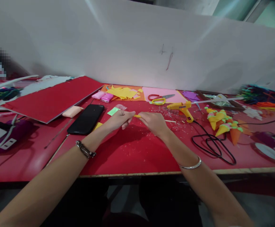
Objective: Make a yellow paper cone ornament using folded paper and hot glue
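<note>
L hand (123, 119) + R hand (153, 123) pinch 1 slim yellow piece (137, 116); 1 plastic glue gun (184, 109) to R; 1 pr metal-bladed scissors (162, 97) nr worktop's (132, 157) back edge

Yellow piece (137, 116) partly hidden by left grip (120, 119) and right grip (155, 123), orange strands (273, 105) cut off at right

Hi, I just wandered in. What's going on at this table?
A person is sitting at a red table, pinching a small yellow piece between the fingertips of the left hand and the right hand. To the left lies a black phone. To the right are a yellow glue gun and, past it, a cluster of yellow and orange cone shapes. Scissors lie farther back on the table.
</note>
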`<state>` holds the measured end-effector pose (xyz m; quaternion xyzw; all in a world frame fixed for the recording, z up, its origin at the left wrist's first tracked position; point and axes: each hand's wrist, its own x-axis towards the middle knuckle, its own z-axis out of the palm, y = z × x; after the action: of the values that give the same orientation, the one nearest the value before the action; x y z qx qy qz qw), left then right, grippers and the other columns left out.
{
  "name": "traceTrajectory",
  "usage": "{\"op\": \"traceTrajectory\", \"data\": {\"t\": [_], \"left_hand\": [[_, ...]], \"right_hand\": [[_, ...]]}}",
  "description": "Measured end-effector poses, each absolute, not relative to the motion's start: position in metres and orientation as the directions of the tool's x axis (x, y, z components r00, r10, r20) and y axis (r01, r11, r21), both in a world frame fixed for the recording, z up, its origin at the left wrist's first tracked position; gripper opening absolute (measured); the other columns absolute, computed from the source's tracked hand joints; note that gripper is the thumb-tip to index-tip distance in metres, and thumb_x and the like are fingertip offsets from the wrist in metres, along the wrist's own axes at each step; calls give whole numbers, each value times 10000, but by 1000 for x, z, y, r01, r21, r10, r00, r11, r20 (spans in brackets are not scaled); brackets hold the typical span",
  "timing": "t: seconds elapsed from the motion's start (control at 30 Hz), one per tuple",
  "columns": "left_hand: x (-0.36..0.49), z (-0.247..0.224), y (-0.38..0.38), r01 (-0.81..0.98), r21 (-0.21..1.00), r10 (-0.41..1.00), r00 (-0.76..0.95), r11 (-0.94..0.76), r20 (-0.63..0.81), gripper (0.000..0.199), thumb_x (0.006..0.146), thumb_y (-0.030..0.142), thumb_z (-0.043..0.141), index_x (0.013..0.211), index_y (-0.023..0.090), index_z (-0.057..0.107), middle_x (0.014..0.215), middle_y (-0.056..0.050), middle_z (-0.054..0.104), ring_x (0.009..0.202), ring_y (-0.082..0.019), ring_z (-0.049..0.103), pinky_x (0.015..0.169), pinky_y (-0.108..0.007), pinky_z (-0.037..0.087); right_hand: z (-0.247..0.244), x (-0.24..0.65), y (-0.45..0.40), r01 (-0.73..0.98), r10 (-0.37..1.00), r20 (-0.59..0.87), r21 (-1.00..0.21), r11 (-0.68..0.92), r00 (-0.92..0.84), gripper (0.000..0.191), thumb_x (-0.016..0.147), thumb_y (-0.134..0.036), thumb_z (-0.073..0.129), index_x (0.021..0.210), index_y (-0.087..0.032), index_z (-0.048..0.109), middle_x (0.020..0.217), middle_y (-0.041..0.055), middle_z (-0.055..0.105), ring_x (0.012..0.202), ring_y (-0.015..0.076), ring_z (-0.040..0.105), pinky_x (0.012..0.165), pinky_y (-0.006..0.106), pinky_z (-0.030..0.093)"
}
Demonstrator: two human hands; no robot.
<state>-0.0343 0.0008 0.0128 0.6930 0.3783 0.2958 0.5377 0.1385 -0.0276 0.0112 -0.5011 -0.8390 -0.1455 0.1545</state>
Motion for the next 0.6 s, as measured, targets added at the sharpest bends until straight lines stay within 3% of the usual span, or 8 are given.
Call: {"op": "traceTrajectory", "data": {"t": [0.13, 0.33, 0.6], "left_hand": [[-34, 9, 4, 116, 990, 853, 522, -81, 9, 398, 787, 442, 459, 504, 164, 421, 289, 71, 332, 293, -45, 328, 368, -171, 262], [-32, 6, 5, 130, 977, 871, 484, -168, 86, 400, 791, 423, 457, 494, 155, 436, 311, 67, 351, 325, -41, 344, 400, -176, 278], [-35, 5, 11, 259, 893, 853, 476, -369, 214, 397, 806, 422, 428, 519, 149, 454, 404, 41, 430, 386, -52, 395, 441, -191, 310]], "right_hand": [[12, 137, -29, 885, 778, 429, 142, 444, -459, 340, 905, -369, 265, 902, -185, 550, 809, 24, 656, 684, 144, 590, 487, 257, 219], [11, 138, -28, 881, 776, 428, 124, 457, -463, 352, 913, -360, 239, 925, -193, 550, 877, 32, 658, 753, 144, 598, 512, 247, 258], [14, 136, -30, 897, 806, 419, 50, 438, -417, 286, 890, -359, 310, 946, -196, 539, 825, 25, 662, 693, 165, 605, 490, 246, 265]]}}
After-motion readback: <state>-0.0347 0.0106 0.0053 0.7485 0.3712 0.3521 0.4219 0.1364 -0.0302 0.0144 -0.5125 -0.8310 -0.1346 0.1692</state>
